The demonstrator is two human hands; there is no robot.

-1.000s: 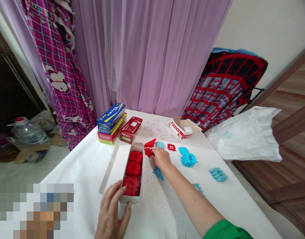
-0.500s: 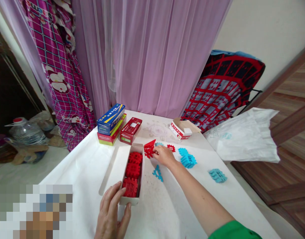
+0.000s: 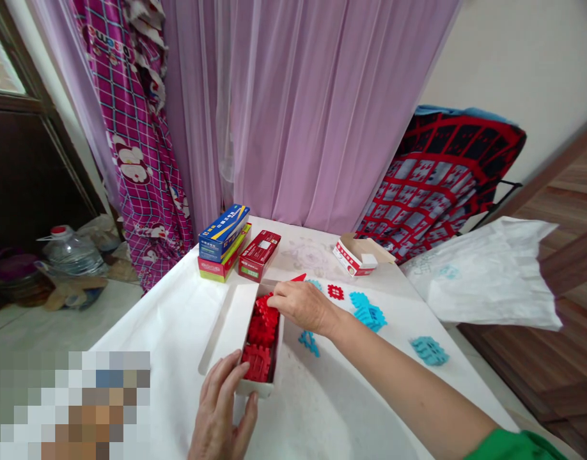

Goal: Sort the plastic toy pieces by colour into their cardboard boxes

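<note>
An open white cardboard box (image 3: 278,358) holds red plastic interlocking building pieces (image 3: 256,363), several of them stacked along its length. My left hand (image 3: 221,396) grips the near end of this box, thumb at the outside of the front wall and fingers over the left rim. Over the far part of the box, my right hand (image 3: 305,306) pinches a red toothed building piece (image 3: 267,311) just above the others. Beyond that hand, a smooth red piece (image 3: 299,278) lies partly hidden. A blue triangular piece (image 3: 309,343) lies to the right of the box.
Further right are a red square piece (image 3: 336,292), a blue stack (image 3: 369,313) and a paler blue stack (image 3: 430,351). At the back stand a blue box (image 3: 224,233) on another box, a dark red box (image 3: 259,255) and an open red-white box (image 3: 353,255).
My right hand has moved left with the red building piece, from the table to above the open box. My left hand stays at the box's near end.
</note>
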